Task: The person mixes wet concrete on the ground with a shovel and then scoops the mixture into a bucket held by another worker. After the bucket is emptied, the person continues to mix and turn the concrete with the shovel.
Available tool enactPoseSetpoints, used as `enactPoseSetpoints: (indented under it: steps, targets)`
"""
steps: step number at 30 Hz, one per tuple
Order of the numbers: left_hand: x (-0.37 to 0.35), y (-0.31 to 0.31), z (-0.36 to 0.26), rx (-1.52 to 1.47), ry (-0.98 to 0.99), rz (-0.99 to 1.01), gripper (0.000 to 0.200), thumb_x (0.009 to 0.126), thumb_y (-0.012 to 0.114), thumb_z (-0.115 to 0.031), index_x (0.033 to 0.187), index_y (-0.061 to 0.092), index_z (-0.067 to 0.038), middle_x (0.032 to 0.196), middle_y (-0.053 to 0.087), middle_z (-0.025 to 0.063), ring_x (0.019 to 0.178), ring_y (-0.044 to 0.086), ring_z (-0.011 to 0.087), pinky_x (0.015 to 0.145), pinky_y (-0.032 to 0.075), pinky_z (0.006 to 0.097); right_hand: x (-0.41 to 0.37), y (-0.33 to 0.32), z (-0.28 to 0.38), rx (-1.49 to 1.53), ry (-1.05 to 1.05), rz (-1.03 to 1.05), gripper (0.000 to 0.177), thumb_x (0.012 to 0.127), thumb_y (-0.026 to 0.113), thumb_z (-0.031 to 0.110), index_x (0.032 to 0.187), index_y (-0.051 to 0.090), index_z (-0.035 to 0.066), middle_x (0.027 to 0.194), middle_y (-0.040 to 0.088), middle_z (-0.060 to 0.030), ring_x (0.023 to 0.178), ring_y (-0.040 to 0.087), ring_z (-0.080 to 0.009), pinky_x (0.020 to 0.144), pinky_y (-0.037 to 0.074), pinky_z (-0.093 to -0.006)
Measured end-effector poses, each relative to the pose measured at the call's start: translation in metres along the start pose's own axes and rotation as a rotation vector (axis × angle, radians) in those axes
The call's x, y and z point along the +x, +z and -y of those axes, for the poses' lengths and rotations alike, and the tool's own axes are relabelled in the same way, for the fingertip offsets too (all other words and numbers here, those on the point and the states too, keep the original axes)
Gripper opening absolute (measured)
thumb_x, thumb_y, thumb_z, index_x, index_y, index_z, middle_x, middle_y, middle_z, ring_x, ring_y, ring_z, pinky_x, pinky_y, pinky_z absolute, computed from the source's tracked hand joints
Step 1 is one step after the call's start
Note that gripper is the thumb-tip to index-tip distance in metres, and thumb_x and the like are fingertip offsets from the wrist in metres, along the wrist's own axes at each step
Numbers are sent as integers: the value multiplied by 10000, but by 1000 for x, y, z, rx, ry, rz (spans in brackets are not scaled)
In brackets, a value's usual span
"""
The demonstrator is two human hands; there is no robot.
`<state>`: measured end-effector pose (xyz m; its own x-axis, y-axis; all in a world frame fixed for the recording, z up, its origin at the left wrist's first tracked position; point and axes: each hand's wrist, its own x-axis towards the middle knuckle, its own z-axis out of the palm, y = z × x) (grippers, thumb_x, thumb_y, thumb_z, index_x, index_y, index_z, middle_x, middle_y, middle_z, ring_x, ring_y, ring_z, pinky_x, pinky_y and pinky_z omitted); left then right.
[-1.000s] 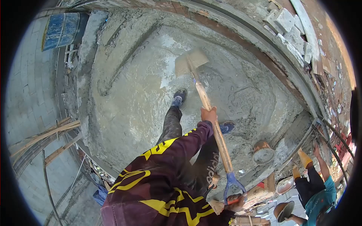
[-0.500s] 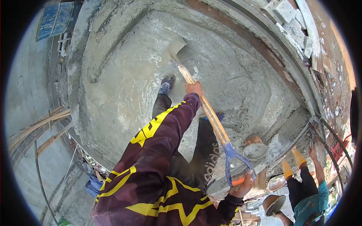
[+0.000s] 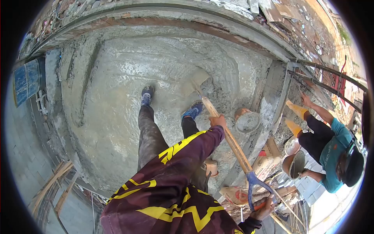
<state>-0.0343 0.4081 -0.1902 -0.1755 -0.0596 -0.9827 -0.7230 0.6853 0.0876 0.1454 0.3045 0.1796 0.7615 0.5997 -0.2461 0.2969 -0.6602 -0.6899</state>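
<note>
A shovel (image 3: 230, 141) with a wooden shaft and a blue D-shaped handle slants across the wet grey concrete (image 3: 117, 105). My left hand (image 3: 218, 121) is wrapped round the middle of the shaft. Lower right, my right hand (image 3: 262, 208) is closed on the orange grip inside the handle. The shovel's blade (image 3: 199, 81) lies at the concrete's surface, smeared with the same grey mix. My shoes stand in the concrete, the right shoe (image 3: 193, 110) just below the blade.
A mortar-coated bucket (image 3: 248, 121) sits right of the shaft, and a smaller container (image 3: 211, 167) is by my leg. At right, a co-worker (image 3: 337, 150) in yellow boots holds a bucket (image 3: 294, 164). A concrete ledge (image 3: 175, 13) borders the far side; timber (image 3: 50, 183) lies at left.
My view has turned, so the pit's far edge runs more level across the top. The shovel blade has shifted right across the concrete. Both hands keep their grip.
</note>
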Motion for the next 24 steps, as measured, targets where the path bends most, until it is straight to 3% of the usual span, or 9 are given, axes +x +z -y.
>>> enactPoseSetpoints:
  steps: [7, 9, 11, 12, 14, 16, 19, 22, 24]
  targets:
    - [-96, -52, -4, -50, -88, 465, 470, 829, 572, -318, 1087, 374, 21, 962, 523, 178, 723, 603, 265, 619, 528, 364, -148, -43, 91, -112, -27, -190, 256, 848, 599, 283, 745, 490, 76, 532, 442, 16, 402, 405, -58, 345, 289, -191]
    - [-107, -74, -27, 49, -124, 668, 471, 857, 532, -359, 1121, 376, -2, 997, 511, 155, 747, 598, 260, 647, 520, 371, -181, -21, 118, -87, -74, -195, 353, 864, 556, 241, 1080, 536, -39, 517, 445, 18, 383, 370, -34, 350, 263, -181]
    - [-105, -111, -59, 212, -196, 875, 521, 878, 487, -420, 1178, 370, -11, 1058, 507, 141, 810, 597, 266, 698, 519, 381, -194, 25, 130, -55, -112, -239, 365, 850, 575, 176, 1160, 518, -8, 554, 476, 35, 410, 345, -9, 371, 245, -178]
    - [-113, -128, -80, 407, -124, 886, 568, 880, 471, -445, 1240, 335, -27, 1130, 483, 139, 874, 583, 276, 741, 509, 384, -193, 48, 128, -18, -88, -149, 355, 824, 608, 136, 1141, 528, -2, 637, 527, 23, 434, 352, -10, 385, 250, -178]
    - [-114, -166, -121, 667, 28, 913, 650, 876, 464, -476, 1332, 269, -55, 1251, 427, 141, 979, 552, 288, 800, 490, 390, -189, 82, 105, -96, -325, -179, 338, 817, 610, 104, 1118, 516, -15, 829, 578, -30, 608, 481, -37, 509, 367, -171]
    - [-113, -204, -160, 780, 132, 953, 699, 870, 467, -489, 1374, 218, -74, 1318, 378, 144, 1042, 523, 292, 824, 474, 396, -212, 88, 133, 209, 9, 148, 379, 819, 602, 83, 1161, 478, -22, 874, 575, -38, 728, 512, -60, 624, 407, -183]
    - [-146, -269, -199, 955, 244, 961, 720, 871, 448, -511, 1386, 197, -74, 1338, 358, 141, 1071, 505, 293, 845, 454, 411, -242, 115, 135, 393, -126, 241, 437, 814, 607, 63, 1206, 435, -22, 905, 579, -38, 771, 527, -76, 679, 431, -199]
    - [-183, -315, -208, 933, 179, 1052, 749, 869, 425, -546, 1394, 168, -78, 1344, 344, 138, 1061, 508, 292, 844, 454, 422, -270, 142, 133, 534, -201, 255, 453, 809, 623, 73, 1212, 436, -13, 901, 586, -40, 792, 531, -75, 695, 450, -227]
    - [-190, -331, -201, 875, 138, 1112, 766, 866, 409, -565, 1399, 142, -83, 1323, 357, 135, 1046, 514, 297, 835, 460, 425, -278, 144, 121, 439, -246, 228, 504, 789, 659, 141, 1211, 434, -18, 890, 614, -99, 805, 589, -143, 709, 461, -264]
